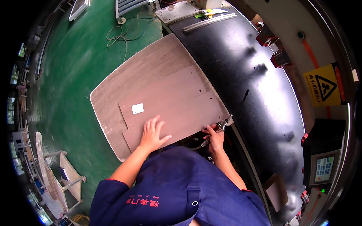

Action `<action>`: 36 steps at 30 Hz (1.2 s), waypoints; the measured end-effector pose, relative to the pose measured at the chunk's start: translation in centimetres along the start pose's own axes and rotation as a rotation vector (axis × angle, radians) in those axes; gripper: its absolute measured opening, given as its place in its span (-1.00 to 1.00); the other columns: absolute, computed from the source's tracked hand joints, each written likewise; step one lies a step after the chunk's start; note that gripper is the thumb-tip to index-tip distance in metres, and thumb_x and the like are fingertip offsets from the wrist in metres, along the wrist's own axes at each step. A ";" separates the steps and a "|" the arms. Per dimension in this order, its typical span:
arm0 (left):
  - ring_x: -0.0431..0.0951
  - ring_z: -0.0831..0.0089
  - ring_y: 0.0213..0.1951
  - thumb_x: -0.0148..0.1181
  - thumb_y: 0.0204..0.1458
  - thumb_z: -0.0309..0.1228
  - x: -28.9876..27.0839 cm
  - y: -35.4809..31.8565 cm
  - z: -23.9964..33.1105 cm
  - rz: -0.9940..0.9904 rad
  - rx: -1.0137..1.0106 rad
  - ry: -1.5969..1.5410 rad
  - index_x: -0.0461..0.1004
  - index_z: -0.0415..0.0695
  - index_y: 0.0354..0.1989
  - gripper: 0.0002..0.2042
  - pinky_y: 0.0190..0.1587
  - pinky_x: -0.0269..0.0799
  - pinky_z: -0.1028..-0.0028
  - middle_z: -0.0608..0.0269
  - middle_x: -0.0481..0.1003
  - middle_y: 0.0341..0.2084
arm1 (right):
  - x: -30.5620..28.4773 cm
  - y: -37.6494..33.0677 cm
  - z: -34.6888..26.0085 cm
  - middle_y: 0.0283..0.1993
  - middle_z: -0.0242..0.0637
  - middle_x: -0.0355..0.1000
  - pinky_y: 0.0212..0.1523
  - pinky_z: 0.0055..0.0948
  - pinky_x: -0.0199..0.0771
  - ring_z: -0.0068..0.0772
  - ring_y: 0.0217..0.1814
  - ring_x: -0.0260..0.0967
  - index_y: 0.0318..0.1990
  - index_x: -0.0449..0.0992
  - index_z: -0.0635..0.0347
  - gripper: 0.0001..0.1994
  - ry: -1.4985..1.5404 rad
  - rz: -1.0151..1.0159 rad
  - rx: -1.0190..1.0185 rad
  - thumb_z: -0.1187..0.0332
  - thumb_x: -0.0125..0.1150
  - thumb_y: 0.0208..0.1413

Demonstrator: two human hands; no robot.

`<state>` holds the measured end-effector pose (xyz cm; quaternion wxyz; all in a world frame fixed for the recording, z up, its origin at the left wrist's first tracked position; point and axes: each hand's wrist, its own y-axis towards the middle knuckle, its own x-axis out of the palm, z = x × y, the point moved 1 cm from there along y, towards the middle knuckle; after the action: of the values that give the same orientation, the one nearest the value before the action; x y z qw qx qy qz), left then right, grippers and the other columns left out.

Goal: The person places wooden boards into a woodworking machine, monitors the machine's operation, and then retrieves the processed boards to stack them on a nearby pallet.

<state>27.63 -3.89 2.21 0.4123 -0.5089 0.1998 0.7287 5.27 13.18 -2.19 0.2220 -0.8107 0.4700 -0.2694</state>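
Brown flat panels (pixel 173 101) lie on a worn wooden board (pixel 151 56) in front of me, with a few small holes along their edges. A small white label (pixel 137 108) sits on the upper panel. My left hand (pixel 152 135) rests on the brown panel near its front edge, fingers spread, holding nothing. At the panel's near right corner, my right hand (pixel 215 137) is closed round an air gun (pixel 222 125), its metal nozzle pointing up and right. A hose (pixel 205 142) runs from the tool under the panel's edge, where part of it is hidden.
A black machine table (pixel 241 60) adjoins the board on the right, with a metal strip (pixel 209 22) at its far end. Further right are a warning sign (pixel 324 86) and a control screen (pixel 325 168). A cart (pixel 69 177) stands left on the green floor (pixel 71 94); a cable (pixel 120 37) lies beyond.
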 end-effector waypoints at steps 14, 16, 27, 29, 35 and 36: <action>-0.18 -0.06 0.42 0.06 0.08 0.12 2.7 14.1 1.7 0.091 0.097 0.140 0.06 -0.21 0.36 -0.19 0.40 -0.33 0.02 -0.19 -0.06 0.37 | -0.1 2.6 -3.9 -0.29 -0.29 0.46 -0.53 -0.52 0.44 -0.43 -0.30 0.50 -0.23 0.43 0.24 -0.83 -0.011 0.187 -0.124 0.44 0.29 0.06; -0.16 -0.08 0.41 0.04 0.09 0.12 3.9 17.6 4.3 0.098 0.113 0.161 0.07 -0.21 0.36 -0.20 0.40 -0.33 0.02 -0.20 -0.04 0.36 | -0.5 2.2 -4.4 -0.30 -0.30 0.46 -0.53 -0.53 0.43 -0.44 -0.31 0.49 -0.23 0.43 0.25 -0.82 0.007 0.216 -0.145 0.44 0.29 0.06; -0.01 -0.22 0.34 -0.01 0.08 0.16 11.2 31.9 18.4 0.294 0.165 0.156 0.10 -0.23 0.33 -0.20 0.32 -0.07 -0.04 -0.30 0.00 0.32 | -3.1 4.5 -9.1 -0.33 -0.36 0.42 -0.54 -0.54 0.41 -0.51 -0.31 0.46 -0.26 0.40 0.18 -0.85 0.019 0.268 -0.151 0.45 0.26 0.07; 0.02 -0.21 0.33 0.01 0.07 0.14 11.7 33.9 20.7 0.288 0.164 0.172 0.10 -0.23 0.33 -0.20 0.31 -0.03 -0.01 -0.31 0.00 0.32 | -3.9 5.6 -10.4 -0.31 -0.35 0.41 -0.55 -0.50 0.41 -0.48 -0.30 0.46 -0.22 0.38 0.16 -0.83 -0.015 0.302 -0.132 0.32 0.22 0.14; 0.08 -0.19 0.30 0.05 0.07 0.09 10.3 37.0 21.7 0.235 0.280 0.043 0.15 -0.20 0.31 -0.26 0.28 0.00 -0.07 -0.28 0.06 0.29 | -6.7 8.0 -14.2 -0.39 -0.38 0.35 -0.65 -0.51 0.31 -0.50 -0.36 0.35 -0.22 0.34 0.10 -0.57 -0.010 0.304 0.083 -0.13 -0.01 0.24; 0.08 -0.18 0.30 0.05 0.08 0.08 10.0 37.0 21.2 0.227 0.323 0.011 0.16 -0.18 0.31 -0.27 0.27 0.00 -0.07 -0.27 0.07 0.29 | -7.0 8.2 -14.4 -0.42 -0.39 0.33 -0.66 -0.51 0.29 -0.51 -0.37 0.33 -0.24 0.33 0.09 -0.55 0.004 0.291 0.115 -0.16 -0.01 0.23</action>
<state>-15.80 -6.32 -3.11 0.4027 -0.4143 0.3723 0.7264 -12.20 14.00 2.09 0.3038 -0.7193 0.5670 -0.2624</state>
